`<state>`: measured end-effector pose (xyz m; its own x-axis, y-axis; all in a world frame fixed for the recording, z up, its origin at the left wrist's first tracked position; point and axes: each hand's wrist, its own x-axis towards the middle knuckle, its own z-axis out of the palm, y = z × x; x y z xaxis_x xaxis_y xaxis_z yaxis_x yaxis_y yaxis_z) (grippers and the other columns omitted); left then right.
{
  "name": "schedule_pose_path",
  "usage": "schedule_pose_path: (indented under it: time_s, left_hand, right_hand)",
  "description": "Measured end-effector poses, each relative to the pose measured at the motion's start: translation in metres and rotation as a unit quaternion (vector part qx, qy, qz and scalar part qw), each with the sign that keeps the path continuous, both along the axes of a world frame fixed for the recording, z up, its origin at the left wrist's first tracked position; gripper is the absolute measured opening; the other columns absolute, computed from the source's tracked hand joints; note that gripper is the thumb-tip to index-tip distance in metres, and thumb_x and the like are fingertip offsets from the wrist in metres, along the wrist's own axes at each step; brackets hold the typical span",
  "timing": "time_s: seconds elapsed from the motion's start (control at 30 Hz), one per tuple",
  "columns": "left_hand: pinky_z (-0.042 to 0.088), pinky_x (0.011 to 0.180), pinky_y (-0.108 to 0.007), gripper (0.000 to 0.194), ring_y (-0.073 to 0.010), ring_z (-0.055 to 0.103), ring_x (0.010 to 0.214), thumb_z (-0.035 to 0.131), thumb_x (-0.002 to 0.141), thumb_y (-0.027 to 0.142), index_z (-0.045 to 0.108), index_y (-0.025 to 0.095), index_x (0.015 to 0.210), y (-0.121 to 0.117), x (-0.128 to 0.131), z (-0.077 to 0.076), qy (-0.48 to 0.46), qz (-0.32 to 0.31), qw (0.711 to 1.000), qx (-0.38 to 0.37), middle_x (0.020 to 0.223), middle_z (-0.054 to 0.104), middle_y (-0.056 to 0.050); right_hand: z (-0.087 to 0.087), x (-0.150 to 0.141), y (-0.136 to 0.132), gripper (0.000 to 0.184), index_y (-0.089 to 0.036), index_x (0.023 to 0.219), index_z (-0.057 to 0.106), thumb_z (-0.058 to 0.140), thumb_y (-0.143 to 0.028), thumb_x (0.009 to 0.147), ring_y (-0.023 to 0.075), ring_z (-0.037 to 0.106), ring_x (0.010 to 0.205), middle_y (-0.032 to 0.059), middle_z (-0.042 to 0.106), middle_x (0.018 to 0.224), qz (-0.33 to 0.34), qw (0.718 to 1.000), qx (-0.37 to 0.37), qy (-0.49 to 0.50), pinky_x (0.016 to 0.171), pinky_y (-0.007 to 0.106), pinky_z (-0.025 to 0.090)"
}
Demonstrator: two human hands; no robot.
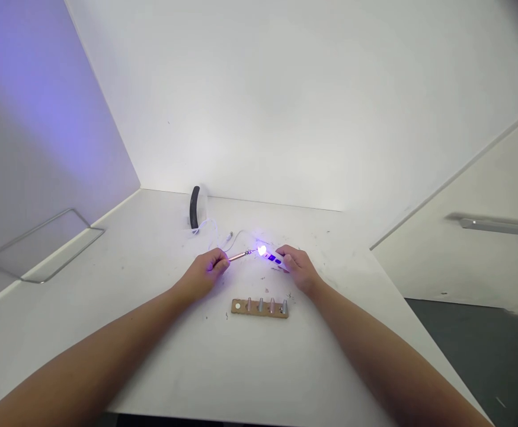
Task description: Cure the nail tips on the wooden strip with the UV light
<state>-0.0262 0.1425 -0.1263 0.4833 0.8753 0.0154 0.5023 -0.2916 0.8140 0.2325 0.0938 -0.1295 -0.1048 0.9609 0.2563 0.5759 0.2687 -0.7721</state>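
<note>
My left hand (204,271) is closed around a thin rose-gold pen-like tool (237,256), whose tip points right. In my right hand (300,267) is a white handheld UV lamp (277,260) with dark blue marks, its front end glowing bright violet. The tool's tip lies close to the light; glare hides whether they touch. Nearer to me, on the table, sits a brown cardboard strip (255,314). Several small cone-shaped tips (260,305), pinkish and grey, stand along it, and a white round spot shows at its left end.
A white cable (213,223) with a plug (229,236) lies behind my hands. Farther back stands a black curved band (194,207) with a clear part. Dark crumbs dot the white table (161,350). A metal wire frame (45,231) is at left, a metal handle (499,225) at right.
</note>
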Motion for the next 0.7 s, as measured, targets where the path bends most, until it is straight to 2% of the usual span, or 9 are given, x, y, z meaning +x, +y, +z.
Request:
schedule_pose_path:
  time_s: [0.5, 0.7]
  left_hand:
    - [0.032, 0.054, -0.023, 0.028, -0.0117, 0.039, 0.057, 0.039, 0.078, 0.045, 0.046, 0.019, 0.072, -0.0012, 0.0009, 0.0007, -0.008, 0.006, 1.000, -0.003, 0.061, 0.047, 0.003]
    - [0.033, 0.054, -0.023, 0.027, -0.0117, 0.039, 0.058, 0.040, 0.078, 0.044, 0.048, 0.018, 0.074, 0.0007, 0.0001, -0.0009, -0.024, 0.013, 1.000, -0.007, 0.062, 0.047, 0.002]
  right_hand:
    - [0.0010, 0.0008, 0.0005, 0.052, -0.017, 0.082, 0.057, 0.024, -0.056, 0.084, 0.0140, 0.046, 0.058, 0.0013, 0.051, 0.060, 0.005, 1.000, 0.001, -0.008, 0.057, 0.028, 0.037]
    - [0.0019, 0.0002, 0.0015, 0.039, -0.018, 0.082, 0.057, 0.032, -0.048, 0.085, 0.0141, 0.049, 0.063, 0.0017, 0.055, 0.068, 0.007, 0.999, 0.002, -0.032, 0.059, 0.027, 0.038]
